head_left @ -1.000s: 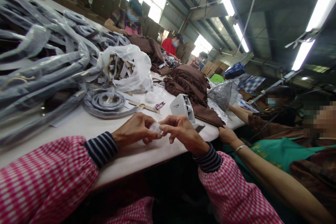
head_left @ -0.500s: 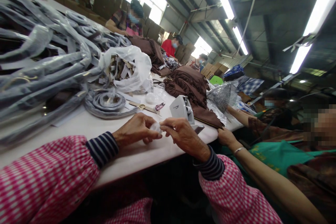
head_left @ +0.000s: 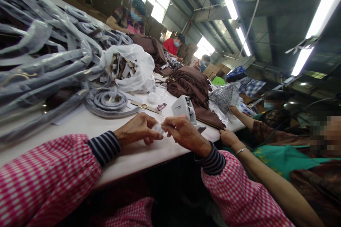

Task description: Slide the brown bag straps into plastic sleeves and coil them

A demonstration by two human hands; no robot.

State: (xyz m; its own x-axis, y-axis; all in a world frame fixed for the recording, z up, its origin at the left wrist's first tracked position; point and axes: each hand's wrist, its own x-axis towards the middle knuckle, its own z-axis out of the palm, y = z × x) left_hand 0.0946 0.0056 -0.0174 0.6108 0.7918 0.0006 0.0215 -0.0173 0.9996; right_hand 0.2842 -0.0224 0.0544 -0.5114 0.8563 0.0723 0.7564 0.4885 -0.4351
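Near the front edge of the white table, my left hand grips a small roll of clear tape between thumb and fingers. The fingertips of my right hand are pinched together at the roll's right side; whatever they hold is too small to make out. Just behind my right hand stands a grey-white tape dispenser. A brown strap piece with a gold ring and small pink-handled snips lie beyond my hands.
Plastic-wrapped straps pile up at left, beside a coiled strap and a white bag of scraps. Brown fringed bags lie behind the dispenser. A co-worker's hands are at the table's right edge; more people work across the table.
The co-worker's hands at right have shifted slightly. My two hands stay at the clear roll, with hardly any movement.
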